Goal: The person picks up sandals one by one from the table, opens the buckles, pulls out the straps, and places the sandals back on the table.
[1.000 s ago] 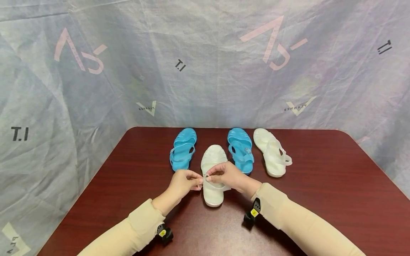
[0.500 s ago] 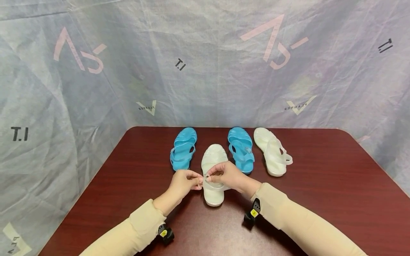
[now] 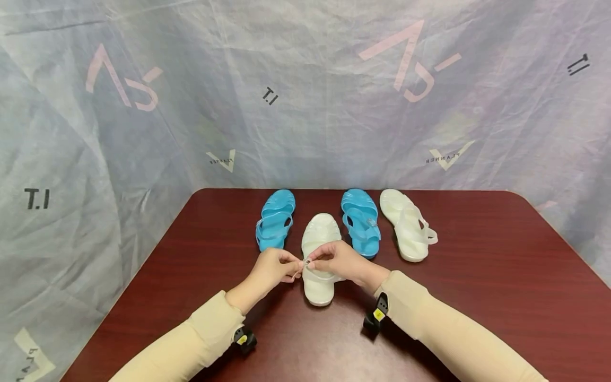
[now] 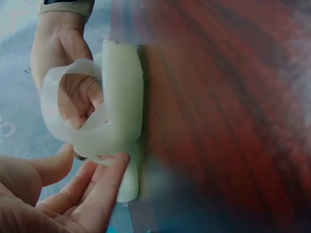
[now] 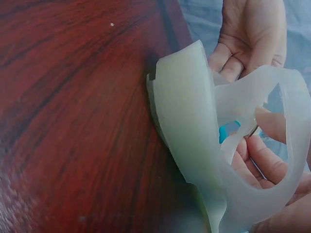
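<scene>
A white jelly sandal [image 3: 319,292] lies in the middle of the table, toe pointing away from me. At its left side my left hand [image 3: 272,269] pinches the thin end of the ankle strap between thumb and fingers. My right hand [image 3: 345,262] reaches across the sandal from the right, pinching the small metal buckle [image 3: 307,262] between thumb and index finger. In the left wrist view, the translucent strap [image 4: 49,104] loops up above the sole, and the left fingers [image 4: 99,194] lie along the sandal's side. A metal edge [image 5: 253,130] shows by the right fingertips in the right wrist view.
Two blue jelly sandals stand behind, one at the left [image 3: 278,204] and one at the right [image 3: 359,204]. A second white sandal [image 3: 412,246] lies farther right, its strap loop sticking out. The dark red table [image 3: 468,297] ends at a hanging grey cloth [image 3: 305,132].
My left fingers have shifted slightly up against the buckle, and a thin strip of strap now shows below them. The right hand keeps its hold, and the sandals stay put.
</scene>
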`<state>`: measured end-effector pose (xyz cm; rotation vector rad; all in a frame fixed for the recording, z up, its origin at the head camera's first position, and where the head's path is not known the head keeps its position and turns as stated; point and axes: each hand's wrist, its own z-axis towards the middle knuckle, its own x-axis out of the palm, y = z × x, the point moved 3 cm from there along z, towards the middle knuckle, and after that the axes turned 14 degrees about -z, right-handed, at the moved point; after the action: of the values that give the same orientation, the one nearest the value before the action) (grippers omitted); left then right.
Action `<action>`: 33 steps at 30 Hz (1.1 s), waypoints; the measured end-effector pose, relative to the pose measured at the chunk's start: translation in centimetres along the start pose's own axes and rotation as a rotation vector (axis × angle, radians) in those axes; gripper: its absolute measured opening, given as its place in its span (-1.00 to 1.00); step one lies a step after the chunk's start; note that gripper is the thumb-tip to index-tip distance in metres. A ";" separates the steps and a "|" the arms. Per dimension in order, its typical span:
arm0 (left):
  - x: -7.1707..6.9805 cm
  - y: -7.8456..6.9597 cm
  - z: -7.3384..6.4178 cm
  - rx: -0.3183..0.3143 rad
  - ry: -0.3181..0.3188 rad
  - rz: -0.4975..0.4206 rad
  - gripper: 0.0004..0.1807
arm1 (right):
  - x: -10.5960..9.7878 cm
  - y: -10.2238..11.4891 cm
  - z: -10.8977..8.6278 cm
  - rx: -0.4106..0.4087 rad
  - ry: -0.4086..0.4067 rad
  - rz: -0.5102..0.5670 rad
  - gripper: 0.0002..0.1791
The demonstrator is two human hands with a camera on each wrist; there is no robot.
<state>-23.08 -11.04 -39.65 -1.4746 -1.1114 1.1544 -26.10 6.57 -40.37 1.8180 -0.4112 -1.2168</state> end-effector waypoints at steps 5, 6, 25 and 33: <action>0.0 -0.5 0.4 0.049 -0.025 0.117 -0.83 | 0.1 -0.1 -0.1 -0.013 0.007 -0.007 -0.73; 0.0 -0.6 0.5 0.062 -0.027 0.143 -0.83 | 0.2 -0.1 -0.2 -0.026 0.005 -0.017 -0.73; 0.2 -1.8 0.6 0.262 -0.055 0.401 -0.95 | 0.4 0.5 0.1 -0.035 -0.046 -0.023 -0.75; 0.6 -2.4 0.7 0.297 -0.034 0.470 -0.95 | 0.3 0.8 0.1 -0.007 -0.053 -0.023 -0.77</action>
<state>-23.92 -10.01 -37.50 -1.5210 -0.5895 1.5952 -25.86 5.89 -39.94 1.7920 -0.4162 -1.2833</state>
